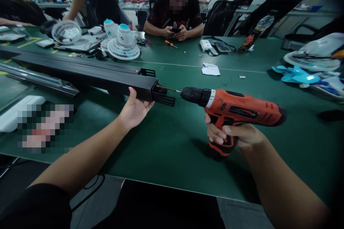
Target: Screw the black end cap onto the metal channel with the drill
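A long black rectangular beam (107,80) lies across the left side. My left hand (135,112) grips it near its right end, thumb up along the near face and fingers underneath. Slotted black tabs (165,99) stick out past that end. In my right hand (223,134) is an orange and black cordless drill (244,107), held by its handle and pointing left. Its long thin bit (169,88) reaches to the beam's open end; I cannot tell what the tip touches. Behind the beam lies another black bar (129,67).
Shiny metal strips (40,78) lie at left. Fan parts (123,48), an orange screwdriver (170,44), white paper (211,69), a bottle (256,32) and blue fan blades (298,75) rest on the green table (166,143). A person opposite holds a phone (176,30).
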{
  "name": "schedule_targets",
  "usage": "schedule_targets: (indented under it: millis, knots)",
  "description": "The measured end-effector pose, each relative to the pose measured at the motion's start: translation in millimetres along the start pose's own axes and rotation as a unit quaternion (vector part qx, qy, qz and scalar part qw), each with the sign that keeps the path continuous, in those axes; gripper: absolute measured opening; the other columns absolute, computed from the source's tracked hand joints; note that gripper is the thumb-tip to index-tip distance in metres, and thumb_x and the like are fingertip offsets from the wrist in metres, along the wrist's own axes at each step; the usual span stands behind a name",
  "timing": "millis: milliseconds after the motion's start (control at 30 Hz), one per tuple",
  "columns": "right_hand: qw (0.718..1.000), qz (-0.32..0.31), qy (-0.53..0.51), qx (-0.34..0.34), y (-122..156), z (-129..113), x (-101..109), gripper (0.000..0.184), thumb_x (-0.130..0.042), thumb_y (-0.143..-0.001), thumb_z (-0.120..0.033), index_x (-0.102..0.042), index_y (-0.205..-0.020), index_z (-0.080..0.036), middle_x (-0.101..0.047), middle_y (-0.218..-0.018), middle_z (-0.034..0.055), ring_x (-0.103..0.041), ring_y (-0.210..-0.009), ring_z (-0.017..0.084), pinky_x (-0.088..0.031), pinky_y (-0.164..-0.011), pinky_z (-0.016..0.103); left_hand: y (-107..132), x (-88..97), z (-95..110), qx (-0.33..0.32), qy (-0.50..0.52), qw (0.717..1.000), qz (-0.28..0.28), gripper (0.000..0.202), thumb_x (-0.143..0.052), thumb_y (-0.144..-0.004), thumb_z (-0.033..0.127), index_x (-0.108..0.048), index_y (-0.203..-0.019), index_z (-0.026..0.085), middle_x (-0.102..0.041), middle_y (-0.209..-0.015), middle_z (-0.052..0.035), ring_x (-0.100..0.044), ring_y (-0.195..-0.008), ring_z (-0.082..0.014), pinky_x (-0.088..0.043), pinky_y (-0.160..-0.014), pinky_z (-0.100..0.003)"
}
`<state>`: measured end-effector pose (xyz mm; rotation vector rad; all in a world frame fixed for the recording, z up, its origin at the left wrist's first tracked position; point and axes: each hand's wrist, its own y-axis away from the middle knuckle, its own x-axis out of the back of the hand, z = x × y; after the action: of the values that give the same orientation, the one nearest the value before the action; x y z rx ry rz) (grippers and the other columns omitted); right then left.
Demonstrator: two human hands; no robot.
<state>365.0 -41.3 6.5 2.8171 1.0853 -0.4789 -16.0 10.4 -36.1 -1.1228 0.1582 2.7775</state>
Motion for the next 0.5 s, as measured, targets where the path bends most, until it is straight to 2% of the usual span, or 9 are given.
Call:
schedule_targets:
  millis: [267, 400, 500]
  knots:
    - [1.000, 0.008, 0.019, -0.014, 6, -7, 4, 0.045, -0.101, -0.093, -0.051, -0.084, -0.123, -0.023, -0.064, -0.067, -0.0049, -0.066, -0.058, 0.017, -0.068, -0.070, 0.035, 1, -2.5, -2, -0.012, -0.012, 1.000, 0.015, 0.074, -0.069, -0.109, 0.084, -0.074, -0.160, 0.031, -0.082, -0.159, -0.0099, -0.073, -0.150, -0.0330, -0.058, -0.119, -0.040]
    - [0.992, 0.063, 0.109, -0.002, 15, -22, 3, 0.046, -0.100, -0.095, -0.054, -0.083, -0.126, -0.024, -0.070, -0.067, -0.0022, -0.068, -0.059, 0.018, -0.067, -0.068, 0.035, 0, 1.8, 0, -0.004, 0.012, 1.000, 0.002, 0.077, -0.068, -0.109, 0.086, -0.071, -0.165, 0.033, -0.084, -0.154, -0.0091, -0.076, -0.145, -0.0331, -0.060, -0.117, -0.041]
    - [0.965, 0.124, 0.232, 0.014, 22, -36, 4, 0.039, -0.096, -0.099, -0.049, -0.083, -0.129, -0.026, -0.075, -0.074, 0.0012, -0.073, -0.065, 0.022, -0.067, -0.066, 0.039, 0, 3.7, 2, -0.004, 0.030, 0.999, -0.010, 0.075, -0.069, -0.109, 0.084, -0.072, -0.163, 0.032, -0.086, -0.147, -0.0097, -0.080, -0.137, -0.0333, -0.062, -0.115, -0.044]
